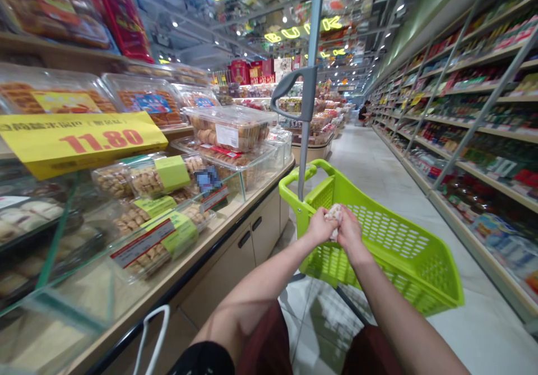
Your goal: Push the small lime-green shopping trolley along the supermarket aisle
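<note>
Both hands meet over the near side of a lime-green shopping basket cart (399,235). My left hand (321,226) has its fingers closed on a small pale, patterned packet (335,213). On the other side of the same packet, my right hand (349,229) is closed around it too. Small parts of the packet show between and below the fingers; the rest is covered. The cart has a grey upright pole (314,33) with a grey handle (309,92) rising behind the hands. No goods can be made out inside the basket.
Packaged pastries (229,128) fill a glass-edged display counter (218,218) on the left, with a yellow price sign (84,139). Stocked shelves (483,95) line the right side. A person (363,114) is low down far along the tiled aisle (353,145).
</note>
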Tool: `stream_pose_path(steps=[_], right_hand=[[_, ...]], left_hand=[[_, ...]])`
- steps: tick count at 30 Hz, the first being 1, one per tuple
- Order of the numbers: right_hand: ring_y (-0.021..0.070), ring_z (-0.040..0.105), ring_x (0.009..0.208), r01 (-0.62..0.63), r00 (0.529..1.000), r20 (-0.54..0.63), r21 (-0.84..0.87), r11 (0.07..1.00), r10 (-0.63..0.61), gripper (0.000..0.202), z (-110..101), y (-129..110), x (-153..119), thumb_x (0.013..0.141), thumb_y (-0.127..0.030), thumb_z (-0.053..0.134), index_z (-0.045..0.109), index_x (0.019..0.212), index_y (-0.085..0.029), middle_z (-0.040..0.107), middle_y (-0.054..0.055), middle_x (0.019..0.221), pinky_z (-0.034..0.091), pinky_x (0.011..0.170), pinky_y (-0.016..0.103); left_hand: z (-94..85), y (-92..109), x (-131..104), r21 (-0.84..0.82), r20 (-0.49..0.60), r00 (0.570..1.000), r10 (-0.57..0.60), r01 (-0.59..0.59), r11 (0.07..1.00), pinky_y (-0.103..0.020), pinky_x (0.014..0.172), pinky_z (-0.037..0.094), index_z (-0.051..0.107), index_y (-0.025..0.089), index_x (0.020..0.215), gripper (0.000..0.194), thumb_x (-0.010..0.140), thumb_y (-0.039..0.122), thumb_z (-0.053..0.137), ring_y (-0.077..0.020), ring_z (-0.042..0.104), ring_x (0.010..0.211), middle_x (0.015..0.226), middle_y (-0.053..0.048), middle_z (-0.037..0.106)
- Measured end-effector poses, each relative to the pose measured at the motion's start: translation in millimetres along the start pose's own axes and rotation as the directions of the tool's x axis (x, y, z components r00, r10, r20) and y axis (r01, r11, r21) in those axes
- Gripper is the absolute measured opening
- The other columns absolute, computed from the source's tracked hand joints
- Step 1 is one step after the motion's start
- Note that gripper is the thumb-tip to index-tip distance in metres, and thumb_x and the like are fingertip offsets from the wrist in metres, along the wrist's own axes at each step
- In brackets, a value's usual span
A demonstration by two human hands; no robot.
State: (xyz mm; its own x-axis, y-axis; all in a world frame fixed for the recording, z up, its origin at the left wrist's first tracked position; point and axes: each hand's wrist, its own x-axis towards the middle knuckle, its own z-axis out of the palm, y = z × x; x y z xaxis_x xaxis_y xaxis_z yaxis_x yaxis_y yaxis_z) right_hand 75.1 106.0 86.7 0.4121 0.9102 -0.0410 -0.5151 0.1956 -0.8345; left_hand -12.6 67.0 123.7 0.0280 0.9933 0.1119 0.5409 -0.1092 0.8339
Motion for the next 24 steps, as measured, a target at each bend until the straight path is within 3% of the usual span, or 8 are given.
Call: stream_pose_path(steps=[3, 5, 7, 10, 14, 19, 22, 24], right_hand=[[0.0138, 0.062, 0.07, 0.002, 0.999, 0.036, -0.168, 0.986, 0.004, 0.03, -10, 0, -1, 0.068, -0.042, 0.056, 0.055, 0.089, -0.021, 0.066, 0.0, 0.082, 0.047, 0.057, 0.024], [0.0151, 0.063, 0.074, -0.02, 0.998, 0.055, -0.243, 0.97, 0.034, 0.031, -20, -1, -4, 0.071, -0.044, 0.051, 0.055, 0.093, -0.023, 0.066, 0.002, 0.089, 0.048, 0.058, 0.025], [0.0151, 0.064, 0.073, -0.048, 0.996, 0.064, -0.248, 0.968, 0.066, 0.03, -31, -3, -7, 0.07, -0.043, 0.052, 0.055, 0.092, -0.023, 0.067, 0.002, 0.088, 0.047, 0.057, 0.025], [0.0143, 0.064, 0.069, -0.056, 0.996, 0.057, -0.226, 0.972, 0.071, 0.028, -49, -10, -9, 0.065, -0.039, 0.058, 0.058, 0.087, -0.021, 0.067, 0.002, 0.082, 0.046, 0.054, 0.023], [0.0129, 0.062, 0.063, 0.035, 0.999, -0.014, -0.253, 0.967, -0.04, 0.027, -84, -22, 2, 0.058, -0.033, 0.062, 0.061, 0.081, -0.018, 0.067, 0.0, 0.074, 0.044, 0.051, 0.021], [0.0138, 0.061, 0.062, 0.128, 0.974, -0.137, -0.328, 0.936, -0.181, 0.027, -123, -25, 16, 0.056, -0.033, 0.058, 0.061, 0.077, -0.017, 0.065, 0.0, 0.07, 0.044, 0.053, 0.023], [0.0206, 0.062, 0.074, 0.185, 0.938, -0.142, -0.568, 0.802, -0.317, 0.032, -152, -32, 18, 0.06, -0.034, 0.053, 0.063, 0.084, -0.016, 0.066, 0.006, 0.076, 0.047, 0.065, 0.032], [0.027, 0.061, 0.082, 0.118, 0.904, -0.16, -0.797, 0.592, -0.396, 0.036, -181, -42, 19, 0.064, -0.032, 0.048, 0.065, 0.091, -0.015, 0.066, 0.01, 0.081, 0.046, 0.074, 0.04]], left_hand=[[-10.0, 1, 7, 0.236, -0.041, 0.975, 0.218, -0.202, 0.95, -0.029, 0.079, 0.046, 0.044, 0.017, 0.118, 0.037, 0.081, 0.017, 0.046, -0.0171, 0.059, 0.092, 0.104, -0.007, 0.063], [-17.0, 4, 16, 0.452, 0.017, 0.899, 0.438, -0.398, 0.798, -0.032, 0.091, 0.04, 0.04, 0.017, 0.124, 0.038, 0.086, 0.014, 0.036, -0.0197, 0.048, 0.113, 0.124, -0.011, 0.052], [-19.7, 4, 27, 0.617, 0.115, 0.817, 0.565, -0.505, 0.604, -0.036, 0.099, 0.033, 0.042, 0.013, 0.123, 0.037, 0.088, 0.014, 0.031, -0.0225, 0.034, 0.126, 0.136, -0.013, 0.04], [-14.2, -3, 40, 0.749, 0.2, 0.807, 0.555, -0.491, 0.444, -0.04, 0.1, 0.03, 0.047, 0.009, 0.119, 0.035, 0.088, 0.012, 0.029, -0.0247, 0.031, 0.128, 0.134, -0.016, 0.042], [5.5, -20, 40, 0.801, 0.247, 0.834, 0.493, -0.462, 0.381, -0.039, 0.094, 0.036, 0.053, 0.009, 0.11, 0.031, 0.087, 0.01, 0.032, -0.0239, 0.042, 0.12, 0.12, -0.016, 0.054], [38.5, -28, 25, 0.721, 0.349, 0.76, 0.548, -0.592, 0.36, -0.035, 0.088, 0.042, 0.055, 0.01, 0.107, 0.028, 0.086, 0.014, 0.037, -0.0233, 0.048, 0.113, 0.112, -0.014, 0.057], [38.1, -33, 23, 0.683, 0.377, 0.703, 0.604, -0.651, 0.331, -0.035, 0.093, 0.038, 0.052, 0.011, 0.114, 0.031, 0.087, 0.015, 0.036, -0.0229, 0.043, 0.118, 0.121, -0.013, 0.053], [24.0, -37, 28, 0.692, 0.372, 0.699, 0.611, -0.647, 0.319, -0.035, 0.098, 0.035, 0.05, 0.01, 0.117, 0.033, 0.087, 0.014, 0.035, -0.0227, 0.04, 0.121, 0.125, -0.013, 0.05]])
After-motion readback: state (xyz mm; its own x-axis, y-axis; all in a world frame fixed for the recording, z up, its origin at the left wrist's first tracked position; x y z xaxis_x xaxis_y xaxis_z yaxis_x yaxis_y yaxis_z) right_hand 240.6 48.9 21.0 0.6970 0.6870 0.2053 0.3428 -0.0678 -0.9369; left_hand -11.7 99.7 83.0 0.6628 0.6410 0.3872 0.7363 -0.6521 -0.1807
